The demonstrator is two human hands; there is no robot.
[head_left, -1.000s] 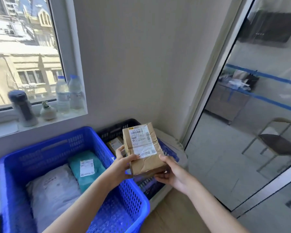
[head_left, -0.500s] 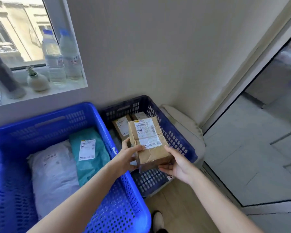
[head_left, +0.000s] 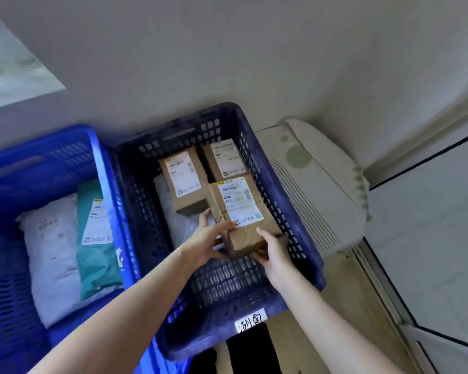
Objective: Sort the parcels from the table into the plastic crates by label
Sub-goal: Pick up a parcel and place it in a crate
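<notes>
Holding one parcel (head_left: 241,209): left hand (head_left: 208,241), right hand (head_left: 274,252); two boxes (head_left: 184,179) (head_left: 226,157) in crate (head_left: 287,211).

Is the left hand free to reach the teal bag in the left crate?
Probably not yet: the left hand and right hand hold the box. Nothing covers the teal bag.

Parcel-sorting corner of an office-like room, where I stand. Dark crate (head_left: 289,211), blue crate (head_left: 38,157); labelled boxes (head_left: 184,182) and mailers (head_left: 52,252) inside. Handwritten tag (head_left: 250,322) on dark crate. Plain wall (head_left: 227,49), wood floor (head_left: 343,306), glass partition (head_left: 430,225).
</notes>
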